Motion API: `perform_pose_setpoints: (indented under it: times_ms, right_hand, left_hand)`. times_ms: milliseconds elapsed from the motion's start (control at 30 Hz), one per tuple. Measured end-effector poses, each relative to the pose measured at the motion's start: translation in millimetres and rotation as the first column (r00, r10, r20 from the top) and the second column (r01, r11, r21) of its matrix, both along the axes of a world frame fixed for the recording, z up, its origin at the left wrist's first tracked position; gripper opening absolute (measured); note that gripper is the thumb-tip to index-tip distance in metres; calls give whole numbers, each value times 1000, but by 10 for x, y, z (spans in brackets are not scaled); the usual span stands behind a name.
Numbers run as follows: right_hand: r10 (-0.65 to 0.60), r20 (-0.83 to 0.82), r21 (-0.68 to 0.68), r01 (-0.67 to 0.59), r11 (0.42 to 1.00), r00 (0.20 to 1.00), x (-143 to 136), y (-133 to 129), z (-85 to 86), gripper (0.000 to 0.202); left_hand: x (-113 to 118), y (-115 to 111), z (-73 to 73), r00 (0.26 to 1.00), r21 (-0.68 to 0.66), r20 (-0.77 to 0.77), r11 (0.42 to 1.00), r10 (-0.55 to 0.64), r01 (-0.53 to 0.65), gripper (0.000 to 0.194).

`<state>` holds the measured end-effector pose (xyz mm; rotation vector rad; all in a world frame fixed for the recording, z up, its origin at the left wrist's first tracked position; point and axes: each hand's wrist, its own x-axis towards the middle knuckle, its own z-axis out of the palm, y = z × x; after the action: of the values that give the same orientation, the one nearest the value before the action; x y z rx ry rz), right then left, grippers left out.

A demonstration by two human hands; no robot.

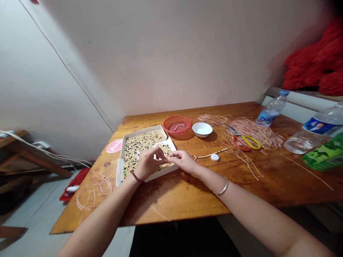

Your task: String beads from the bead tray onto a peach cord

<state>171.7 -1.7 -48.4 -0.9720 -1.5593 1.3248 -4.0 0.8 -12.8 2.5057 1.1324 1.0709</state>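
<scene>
A shallow white box point(119, 171) full of cream, black and green beads lies on the wooden table. Over its right part, my left hand point(150, 161) has its thumb and fingertips pinched together. My right hand point(182, 161) meets it from the right, fingers also closed at the tips. Whatever lies between the fingertips is too small to make out. Just right of my right hand, a string of cream and dark beads point(210, 155) stretches across the table, beside a small white round lid point(214, 157).
Behind stand a red basket point(177, 125) holding a beaded strand and a white bowl point(202, 130). Scissors point(245, 140) rest on pink cords point(257, 130). Bottles point(316, 128) stand at the right. Loose cords point(98, 185) and a pink round label point(114, 146) are at the left.
</scene>
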Motion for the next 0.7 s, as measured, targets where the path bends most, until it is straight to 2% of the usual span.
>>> perform_pose_setpoints:
  times_ms: [167, 333, 700]
  right_hand:
    - [2, -16, -18, -2, 1000, 1000, 17, 6, -19, 24]
    - [10, -43, -64, -12, 998, 999, 39, 10, -19, 26]
    - [-77, -79, -233, 57, 971, 994, 52, -11, 65, 30]
  left_hand:
    - [11, -20, -6, 999, -8, 13, 999, -46, 46, 28]
    - [15, -35, -16, 999, 8, 10, 999, -33, 33, 25]
    - [23, -20, 6, 1000, -26, 6, 999, -19, 19, 14]
